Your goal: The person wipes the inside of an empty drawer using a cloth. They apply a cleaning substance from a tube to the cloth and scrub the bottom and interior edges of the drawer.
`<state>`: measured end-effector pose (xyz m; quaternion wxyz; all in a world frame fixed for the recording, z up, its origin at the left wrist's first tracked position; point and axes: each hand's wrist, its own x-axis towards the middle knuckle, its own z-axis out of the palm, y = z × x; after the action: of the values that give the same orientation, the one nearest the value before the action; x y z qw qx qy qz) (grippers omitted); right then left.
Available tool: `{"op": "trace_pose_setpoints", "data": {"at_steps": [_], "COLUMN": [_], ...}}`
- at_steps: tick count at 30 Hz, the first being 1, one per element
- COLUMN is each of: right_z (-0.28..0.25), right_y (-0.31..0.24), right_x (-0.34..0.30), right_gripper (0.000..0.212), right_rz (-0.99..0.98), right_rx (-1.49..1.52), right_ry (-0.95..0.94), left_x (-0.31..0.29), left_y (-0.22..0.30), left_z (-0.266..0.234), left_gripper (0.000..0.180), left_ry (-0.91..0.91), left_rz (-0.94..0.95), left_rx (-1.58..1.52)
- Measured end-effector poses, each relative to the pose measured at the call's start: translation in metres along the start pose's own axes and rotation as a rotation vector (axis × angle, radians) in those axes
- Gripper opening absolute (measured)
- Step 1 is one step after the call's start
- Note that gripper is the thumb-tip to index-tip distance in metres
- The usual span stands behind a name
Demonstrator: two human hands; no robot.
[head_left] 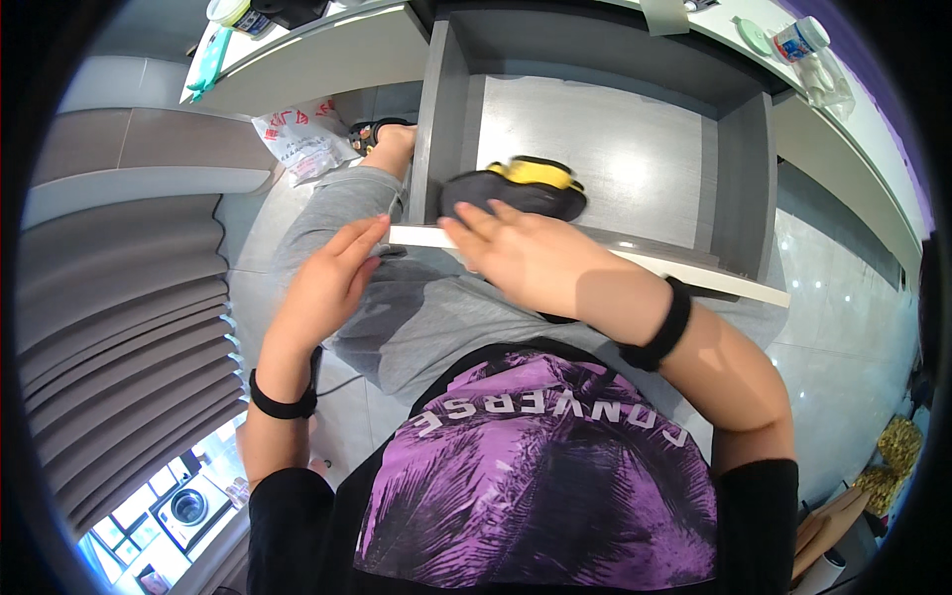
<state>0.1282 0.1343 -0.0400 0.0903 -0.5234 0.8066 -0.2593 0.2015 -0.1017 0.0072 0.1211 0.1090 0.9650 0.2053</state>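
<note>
A pulled-out grey drawer (595,248) with a pale bottom is in front of me, over my lap. At its near left corner lies a soft black item with yellow parts (511,188); its exact kind is unclear. My right hand (516,248) reaches over the white front edge with its fingers stretched out, slightly blurred, close to the black item or touching its near side; I cannot tell which. Just outside the drawer's left front corner, my left hand (342,268) has its fingers extended and holds nothing. Each wrist wears a black band.
Left of the drawer, a white plastic bag with red print (302,139) lies on the floor beside my foot. A teal pouch (210,61) and a tub (238,15) sit on the left desktop. On the right top stands a white-capped bottle (800,40). A grey curtain (129,327) hangs at left.
</note>
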Motion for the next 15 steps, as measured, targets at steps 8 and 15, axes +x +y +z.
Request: {"op": "trace_pose_setpoints", "data": {"at_steps": [8, 15], "right_z": [0.031, -0.020], "right_y": [0.020, 0.052], "right_x": [-0.007, -0.128], "right_gripper": [0.019, 0.026], "right_rz": [-0.089, 0.143], "right_rx": [0.087, -0.096], "right_ry": [0.084, 0.051], "left_x": [0.029, 0.026], "left_y": [0.026, 0.012], "left_z": [0.051, 0.042], "left_gripper": [0.022, 0.020], "left_ry": [0.119, 0.086], "left_rz": [-0.017, -0.011], "left_rx": [0.068, -0.002]}}
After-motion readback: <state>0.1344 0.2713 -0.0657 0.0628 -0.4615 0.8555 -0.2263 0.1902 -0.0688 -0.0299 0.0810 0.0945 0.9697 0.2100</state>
